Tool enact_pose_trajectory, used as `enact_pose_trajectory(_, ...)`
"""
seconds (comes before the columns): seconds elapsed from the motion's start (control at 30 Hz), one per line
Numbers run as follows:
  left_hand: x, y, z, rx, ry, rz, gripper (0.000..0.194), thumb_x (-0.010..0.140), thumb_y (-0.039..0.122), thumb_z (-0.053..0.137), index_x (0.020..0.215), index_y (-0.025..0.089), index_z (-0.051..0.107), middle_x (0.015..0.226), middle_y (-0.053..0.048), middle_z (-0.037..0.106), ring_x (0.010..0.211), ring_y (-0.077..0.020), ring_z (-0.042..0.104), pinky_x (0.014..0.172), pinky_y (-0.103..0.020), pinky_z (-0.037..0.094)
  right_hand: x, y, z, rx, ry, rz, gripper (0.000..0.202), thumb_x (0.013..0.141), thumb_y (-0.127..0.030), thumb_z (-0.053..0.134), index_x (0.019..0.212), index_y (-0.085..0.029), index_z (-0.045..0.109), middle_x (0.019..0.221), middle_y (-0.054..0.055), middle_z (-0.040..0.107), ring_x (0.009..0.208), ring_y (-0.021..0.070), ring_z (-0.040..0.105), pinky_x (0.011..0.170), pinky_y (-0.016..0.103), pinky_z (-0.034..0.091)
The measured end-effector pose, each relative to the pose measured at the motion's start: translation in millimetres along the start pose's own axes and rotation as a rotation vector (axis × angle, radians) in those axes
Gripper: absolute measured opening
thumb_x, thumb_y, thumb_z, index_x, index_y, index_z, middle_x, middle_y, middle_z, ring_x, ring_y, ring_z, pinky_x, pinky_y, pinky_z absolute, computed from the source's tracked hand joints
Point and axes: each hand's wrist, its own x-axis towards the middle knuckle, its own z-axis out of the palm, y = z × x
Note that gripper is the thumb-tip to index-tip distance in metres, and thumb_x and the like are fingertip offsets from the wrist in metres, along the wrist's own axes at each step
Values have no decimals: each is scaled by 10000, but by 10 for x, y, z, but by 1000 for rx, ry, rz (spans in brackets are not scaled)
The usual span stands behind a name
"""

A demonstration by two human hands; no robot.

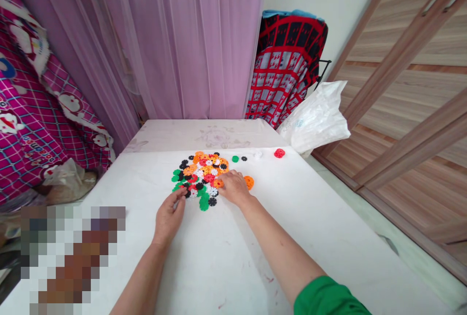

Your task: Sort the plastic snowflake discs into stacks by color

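Note:
A pile of plastic snowflake discs (199,171) in orange, red, black, white and green lies on the white cloth. My left hand (170,212) is at the pile's near left edge, its fingertips beside a black disc (187,194); thumb and fingers are slightly apart, with no disc visible between them. At the right edge, my right hand (235,187) has its fingers bent down on an orange disc (218,183). Green discs (204,202) and a black disc (212,202) lie at the front of the pile. Partly behind my right hand are more orange discs (249,182).
Sorted by colour beyond my right hand are green (235,159), black (244,158), white (258,155) and red (279,153) discs. A white plastic bag (316,118) stands by the table's far right corner. A blurred patch (75,261) covers the lower left.

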Motion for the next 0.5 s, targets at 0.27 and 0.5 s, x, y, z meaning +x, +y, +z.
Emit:
enact_pose_trajectory(0.27,0,17,-1,-11,1,-4,404,809,447,504,1081,198,666,1120,-73,719,1057,-219,657,995,-379,472,-118,233,-146,60,97,79,328,767,-306,636,1082,-218,633,1048,65,683,1043,237,511,865,348,335)
enact_pose_trajectory(0.5,5,10,-2,6,-2,-20,425,807,456,499,1110,206,661,1134,-71,714,1087,-226,645,1009,-380,461,-381,859,-474,62,150,245,312,754,-272,643,1064,-233,634,1067,30,690,1060,227,531,884,341,326)
